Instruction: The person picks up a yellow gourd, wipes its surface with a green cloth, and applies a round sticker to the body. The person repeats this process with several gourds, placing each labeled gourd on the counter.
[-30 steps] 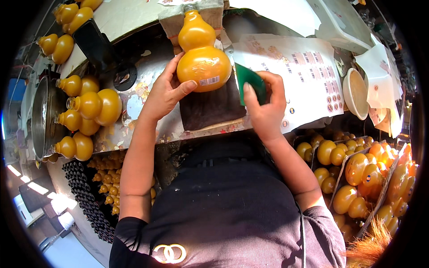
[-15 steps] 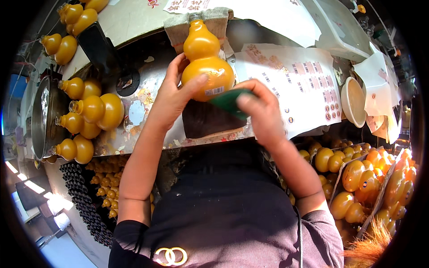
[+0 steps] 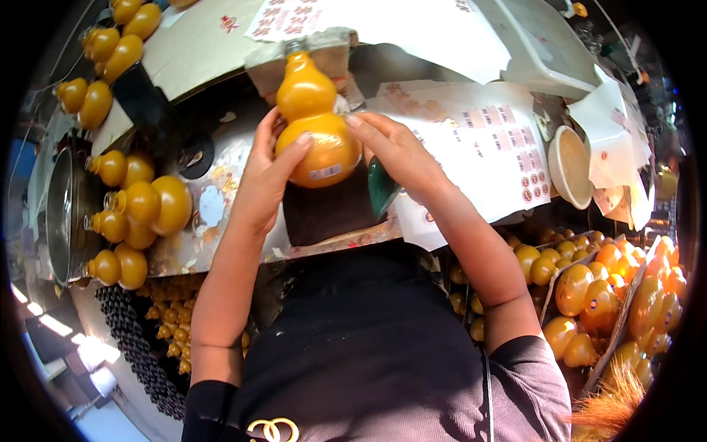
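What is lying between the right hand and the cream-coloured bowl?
In the head view, a white sheet of printed labels lies between the right hand and the cream-coloured bowl.

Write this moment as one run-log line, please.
left hand: holding yellow gourd-shaped bottle; right hand: at bottle's side, with green scraper; neck: over cloth

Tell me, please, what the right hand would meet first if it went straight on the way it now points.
The right hand would most likely meet the yellow gourd-shaped bottle first, on its right side; they may already touch, but depth is unclear.
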Demonstrator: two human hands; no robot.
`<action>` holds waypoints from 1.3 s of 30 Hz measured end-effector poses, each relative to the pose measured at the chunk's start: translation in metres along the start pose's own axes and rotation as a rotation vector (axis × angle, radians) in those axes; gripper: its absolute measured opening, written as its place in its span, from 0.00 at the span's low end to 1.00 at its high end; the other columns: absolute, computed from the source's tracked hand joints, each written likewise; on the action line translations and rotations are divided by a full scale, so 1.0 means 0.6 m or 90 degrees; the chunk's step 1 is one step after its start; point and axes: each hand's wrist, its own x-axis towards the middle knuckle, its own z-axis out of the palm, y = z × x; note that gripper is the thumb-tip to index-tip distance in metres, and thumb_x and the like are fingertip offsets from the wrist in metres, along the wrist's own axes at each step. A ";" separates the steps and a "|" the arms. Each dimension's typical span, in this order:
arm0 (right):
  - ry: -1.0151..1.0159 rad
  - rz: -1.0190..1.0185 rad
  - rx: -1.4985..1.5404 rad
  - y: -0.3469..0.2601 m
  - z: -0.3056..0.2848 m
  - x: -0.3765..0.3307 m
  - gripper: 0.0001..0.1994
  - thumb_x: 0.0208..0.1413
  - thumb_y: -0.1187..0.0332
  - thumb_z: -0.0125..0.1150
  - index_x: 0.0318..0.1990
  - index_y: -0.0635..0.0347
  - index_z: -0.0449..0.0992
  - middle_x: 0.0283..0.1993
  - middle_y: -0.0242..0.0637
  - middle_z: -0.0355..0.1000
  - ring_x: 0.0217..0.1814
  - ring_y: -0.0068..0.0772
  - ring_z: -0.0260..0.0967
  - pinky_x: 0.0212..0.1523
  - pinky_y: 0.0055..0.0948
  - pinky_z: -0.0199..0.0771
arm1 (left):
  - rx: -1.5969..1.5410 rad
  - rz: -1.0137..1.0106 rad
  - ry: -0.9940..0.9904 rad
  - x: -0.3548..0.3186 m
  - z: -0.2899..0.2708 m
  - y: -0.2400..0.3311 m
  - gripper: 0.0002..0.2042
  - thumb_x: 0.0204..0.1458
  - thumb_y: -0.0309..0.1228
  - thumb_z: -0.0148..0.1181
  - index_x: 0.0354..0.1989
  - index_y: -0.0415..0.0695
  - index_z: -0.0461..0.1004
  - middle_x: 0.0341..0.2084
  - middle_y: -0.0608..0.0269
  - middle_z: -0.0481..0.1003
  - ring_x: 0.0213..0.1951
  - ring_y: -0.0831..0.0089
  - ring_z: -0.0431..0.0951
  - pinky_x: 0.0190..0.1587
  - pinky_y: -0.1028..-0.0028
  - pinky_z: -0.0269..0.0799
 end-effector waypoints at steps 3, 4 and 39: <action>0.077 -0.124 -0.181 0.056 -0.056 0.035 0.22 0.57 0.54 0.55 0.51 0.62 0.75 0.42 0.46 0.77 0.44 0.42 0.74 0.46 0.34 0.71 | -0.020 -0.010 -0.010 0.002 -0.009 -0.005 0.33 0.57 0.37 0.56 0.67 0.37 0.52 0.62 0.52 0.60 0.65 0.66 0.58 0.66 0.69 0.50; 0.157 -0.160 -0.344 0.091 -0.083 0.057 0.20 0.55 0.59 0.52 0.51 0.59 0.76 0.44 0.51 0.76 0.45 0.53 0.73 0.48 0.38 0.72 | -0.009 -0.013 -0.010 0.002 -0.009 -0.005 0.32 0.57 0.37 0.56 0.67 0.37 0.52 0.62 0.52 0.60 0.65 0.66 0.58 0.66 0.69 0.50; -0.130 0.019 -0.056 0.006 -0.006 0.031 0.37 0.53 0.38 0.56 0.50 0.71 0.72 0.45 0.47 0.74 0.48 0.32 0.71 0.50 0.27 0.68 | -0.035 -0.042 -0.053 0.013 -0.001 0.016 0.36 0.53 0.37 0.64 0.66 0.37 0.53 0.58 0.54 0.65 0.60 0.69 0.64 0.62 0.72 0.58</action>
